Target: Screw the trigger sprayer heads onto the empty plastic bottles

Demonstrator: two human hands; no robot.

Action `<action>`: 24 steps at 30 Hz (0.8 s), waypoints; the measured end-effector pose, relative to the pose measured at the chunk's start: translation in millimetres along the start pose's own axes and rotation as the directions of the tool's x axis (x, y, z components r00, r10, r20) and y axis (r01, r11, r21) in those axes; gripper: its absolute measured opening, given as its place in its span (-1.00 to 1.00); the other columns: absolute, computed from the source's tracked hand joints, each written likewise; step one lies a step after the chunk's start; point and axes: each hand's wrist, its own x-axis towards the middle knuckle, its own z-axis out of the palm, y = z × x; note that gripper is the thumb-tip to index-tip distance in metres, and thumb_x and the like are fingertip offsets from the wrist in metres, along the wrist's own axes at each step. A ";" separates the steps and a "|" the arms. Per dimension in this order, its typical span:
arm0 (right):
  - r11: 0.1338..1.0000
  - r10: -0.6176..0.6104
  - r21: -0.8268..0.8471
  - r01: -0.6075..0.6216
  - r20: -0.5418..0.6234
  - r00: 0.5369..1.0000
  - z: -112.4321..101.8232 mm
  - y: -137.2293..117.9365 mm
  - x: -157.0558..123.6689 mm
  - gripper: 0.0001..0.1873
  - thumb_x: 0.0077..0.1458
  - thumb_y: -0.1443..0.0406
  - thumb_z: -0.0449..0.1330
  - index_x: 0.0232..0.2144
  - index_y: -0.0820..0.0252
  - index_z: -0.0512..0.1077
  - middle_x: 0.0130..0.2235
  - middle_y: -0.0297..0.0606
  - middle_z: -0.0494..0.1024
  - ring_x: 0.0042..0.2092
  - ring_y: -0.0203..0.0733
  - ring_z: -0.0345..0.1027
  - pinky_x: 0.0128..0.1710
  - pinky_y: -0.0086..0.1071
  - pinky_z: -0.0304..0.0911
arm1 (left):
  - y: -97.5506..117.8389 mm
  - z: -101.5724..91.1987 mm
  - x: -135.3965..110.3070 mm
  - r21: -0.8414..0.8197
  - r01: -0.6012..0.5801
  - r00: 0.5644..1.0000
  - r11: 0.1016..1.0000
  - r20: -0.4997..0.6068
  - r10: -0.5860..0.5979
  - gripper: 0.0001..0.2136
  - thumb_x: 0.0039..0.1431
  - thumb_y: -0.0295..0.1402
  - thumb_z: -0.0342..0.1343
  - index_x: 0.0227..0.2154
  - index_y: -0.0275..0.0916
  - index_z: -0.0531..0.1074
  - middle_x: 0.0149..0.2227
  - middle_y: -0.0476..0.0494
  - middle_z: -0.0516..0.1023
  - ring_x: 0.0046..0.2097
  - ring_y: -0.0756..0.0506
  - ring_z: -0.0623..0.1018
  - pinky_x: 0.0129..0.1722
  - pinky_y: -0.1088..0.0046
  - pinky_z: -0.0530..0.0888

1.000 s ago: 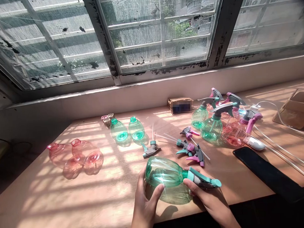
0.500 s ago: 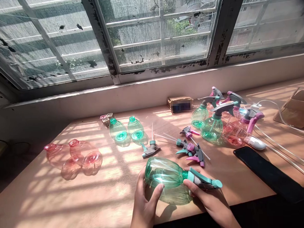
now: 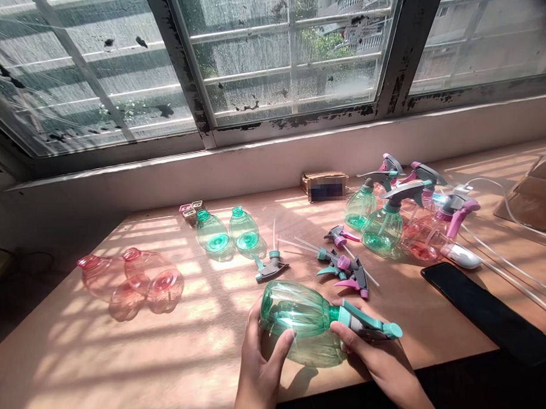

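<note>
A clear green spray bottle lies on its side between my hands near the table's front edge, its base to the left. My left hand is wrapped round the base end, thumb along the lower side. With thumb and fingers, my right hand grips the neck, where a grey and teal trigger sprayer sits on the bottle. Just beyond the bottle lies a loose grey and teal sprayer head. To its right is a pile of sprayer heads in pink, teal and grey, with thin tubes.
Two green bottles and two pink bottles without tops stand left. Several bottles with sprayers are grouped at the right, near a white mouse, a black phone, cables and a cardboard box. A small box stands by the wall.
The view has shifted very slightly. Both hands keep the same hold on the green spray bottle, and nothing on the table has visibly moved.
</note>
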 end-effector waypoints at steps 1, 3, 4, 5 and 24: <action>1.000 -0.004 0.007 0.004 -0.004 1.000 0.3 -0.4 -0.1 -0.61 0.05 -0.04 0.39 -0.16 0.01 0.58 -0.52 -0.46 0.54 -0.36 -0.06 0.46 -0.32 -0.31 0.25 | -0.4 -0.3 -0.1 0.004 0.003 1.000 1.000 -0.002 -0.003 -0.40 0.20 -0.07 0.27 0.26 -0.09 0.30 0.21 -0.27 0.50 0.34 -0.36 0.39 0.34 0.01 0.29; 1.000 -0.004 0.015 0.004 -0.016 1.000 0.6 -1.1 -0.3 -0.61 0.04 -0.05 0.40 -0.18 0.01 0.59 -0.54 -0.46 0.53 -0.36 -0.05 0.46 -0.31 -0.31 0.26 | -1.1 -0.8 -0.1 0.013 0.012 1.000 1.000 -0.008 -0.012 -0.38 0.19 -0.05 0.27 0.26 -0.10 0.30 0.22 -0.28 0.50 0.32 -0.36 0.40 0.32 0.02 0.32; 1.000 -0.001 0.016 0.002 -0.019 1.000 0.7 -1.3 -0.5 -0.61 0.03 -0.05 0.40 -0.18 0.02 0.59 -0.55 -0.47 0.52 -0.37 -0.05 0.45 -0.31 -0.31 0.27 | -1.2 -1.0 -0.1 0.018 0.015 1.000 1.000 -0.010 -0.015 -0.37 0.19 -0.04 0.27 0.26 -0.10 0.29 0.22 -0.28 0.50 0.31 -0.36 0.41 0.31 0.02 0.33; 1.000 0.004 0.016 -0.003 -0.018 1.000 0.6 -1.3 -0.6 -0.60 0.03 -0.05 0.40 -0.18 0.02 0.59 -0.55 -0.47 0.52 -0.38 -0.06 0.45 -0.32 -0.31 0.27 | -1.2 -1.1 0.0 0.022 0.016 1.000 1.000 -0.009 -0.016 -0.37 0.19 -0.03 0.27 0.27 -0.10 0.29 0.22 -0.28 0.49 0.30 -0.36 0.42 0.31 0.02 0.34; 0.999 0.000 0.032 -0.001 0.034 0.999 -2.1 -1.4 0.8 -0.58 0.06 -0.05 0.40 -0.11 0.01 0.56 -0.53 -0.50 0.49 -0.40 -0.13 0.36 -0.34 -0.33 0.22 | 9.8 1.7 -1.4 -0.018 0.041 0.999 0.999 0.009 -0.041 -0.43 0.19 -0.10 0.29 0.22 -0.10 0.33 0.24 -0.23 0.50 0.30 -0.33 0.44 0.35 0.01 0.30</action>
